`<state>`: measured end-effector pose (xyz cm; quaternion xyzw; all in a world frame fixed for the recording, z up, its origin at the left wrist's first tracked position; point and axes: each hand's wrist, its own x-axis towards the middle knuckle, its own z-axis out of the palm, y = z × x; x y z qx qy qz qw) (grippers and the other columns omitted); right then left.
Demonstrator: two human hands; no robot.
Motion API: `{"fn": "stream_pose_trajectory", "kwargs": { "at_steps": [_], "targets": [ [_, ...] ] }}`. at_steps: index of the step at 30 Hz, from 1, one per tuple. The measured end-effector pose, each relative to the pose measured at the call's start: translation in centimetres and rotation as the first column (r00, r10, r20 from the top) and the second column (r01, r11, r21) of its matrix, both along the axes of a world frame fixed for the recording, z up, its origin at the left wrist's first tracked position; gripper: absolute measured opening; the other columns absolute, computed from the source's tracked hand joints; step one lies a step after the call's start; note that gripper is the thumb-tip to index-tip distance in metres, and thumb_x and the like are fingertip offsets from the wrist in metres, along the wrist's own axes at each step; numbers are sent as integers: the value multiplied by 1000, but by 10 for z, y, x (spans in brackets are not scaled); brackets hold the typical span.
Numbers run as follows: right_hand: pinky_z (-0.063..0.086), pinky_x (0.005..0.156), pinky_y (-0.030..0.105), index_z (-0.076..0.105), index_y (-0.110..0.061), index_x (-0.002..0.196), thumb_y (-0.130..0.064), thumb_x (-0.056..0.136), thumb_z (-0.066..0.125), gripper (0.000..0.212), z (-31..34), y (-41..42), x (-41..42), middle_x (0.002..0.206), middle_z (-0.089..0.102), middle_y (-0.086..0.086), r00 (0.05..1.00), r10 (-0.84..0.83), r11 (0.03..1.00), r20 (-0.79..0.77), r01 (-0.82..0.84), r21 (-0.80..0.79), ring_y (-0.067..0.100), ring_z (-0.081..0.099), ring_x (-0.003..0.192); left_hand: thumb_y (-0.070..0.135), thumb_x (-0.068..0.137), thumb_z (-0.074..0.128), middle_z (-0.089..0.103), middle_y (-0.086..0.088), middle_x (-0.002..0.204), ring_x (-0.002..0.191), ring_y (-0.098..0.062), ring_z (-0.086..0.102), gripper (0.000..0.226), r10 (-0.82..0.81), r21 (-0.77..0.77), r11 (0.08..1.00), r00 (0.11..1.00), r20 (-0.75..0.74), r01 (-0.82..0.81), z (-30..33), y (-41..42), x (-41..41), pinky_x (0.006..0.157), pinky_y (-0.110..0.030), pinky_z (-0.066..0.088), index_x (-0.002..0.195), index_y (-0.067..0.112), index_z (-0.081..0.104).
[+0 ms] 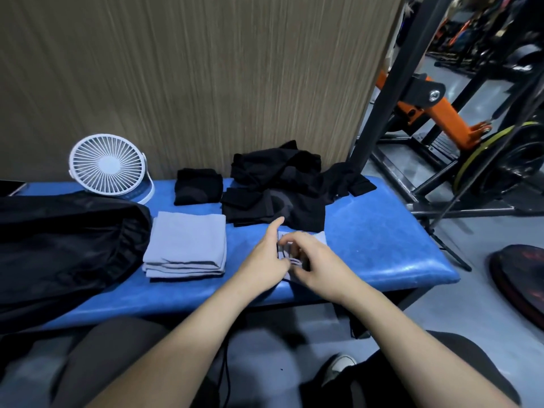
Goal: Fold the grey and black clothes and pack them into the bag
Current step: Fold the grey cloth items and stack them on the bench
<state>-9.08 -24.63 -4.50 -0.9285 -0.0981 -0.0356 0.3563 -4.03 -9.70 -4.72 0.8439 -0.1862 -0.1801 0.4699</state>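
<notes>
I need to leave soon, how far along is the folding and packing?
Done: a folded grey stack and a folded black piece. In hand: both hands, left hand and right hand, work a small grey piece. Left: the black pile and packing the bag.

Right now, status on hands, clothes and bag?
Left hand and right hand both on a small grey cloth, mid-fold. Grey stack folded; black pile unfolded. Bag at left, nothing blocking it.
</notes>
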Motion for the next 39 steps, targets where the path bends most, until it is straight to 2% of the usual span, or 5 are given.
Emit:
{"fn": "stream_pose_trajectory", "kwargs": {
  "at_steps": [7, 14, 18, 23, 39],
  "targets": [
    [51, 67, 32, 52, -17, 106, -7, 86, 61, 25, 13, -11, -6, 95, 67, 3, 984, -55, 906, -172, 122, 406, 11, 57, 70, 40, 89, 66, 57, 14, 127, 108, -15, 59, 35, 41, 0, 999, 999, 25, -41, -8, 0, 5, 95, -31, 47, 123, 37, 56],
    [42, 70, 14, 53, -31, 98, -3, 85, 66, 33, 14, -34, -9, 111, 49, 4, 915, -392, 903, -92, 402, 153, 12, 57, 81, 10, 82, 64, 56, 4, 124, 94, -15, 59, 49, 80, -100, 992, 996, 37, -76, -6, -3, 4, 86, -32, 50, 124, 34, 56],
    [51, 73, 33, 52, -28, 112, -5, 92, 63, 33, 29, -28, -14, 112, 65, 15, 924, -234, 791, -303, 362, 493, 24, 61, 79, -2, 84, 56, 61, 0, 80, 60, -6, 52, 51, 146, -348, 923, 986, -82, -165, 17, 5, 0, 60, -21, 42, 120, 34, 59],
    [47, 74, 40, 51, -13, 117, 4, 93, 59, 31, 44, -3, -8, 104, 66, 21, 959, -4, 631, -282, 222, 744, 30, 62, 85, -4, 83, 53, 69, -5, 103, 81, -19, 61, 51, 179, -424, 890, 984, -11, -166, 38, 33, -3, 74, -32, 50, 118, 32, 62],
    [40, 77, 23, 62, -25, 113, -13, 83, 69, 33, 38, 139, 55, 96, 50, -7, 987, -153, 901, -45, 159, 403, 7, 49, 82, 10, 86, 65, 60, 10, 110, 86, 1, 53, 31, 459, -166, 888, 813, 359, -429, 43, 163, 17, 90, -27, 44, 112, 28, 68]
  ]
}}
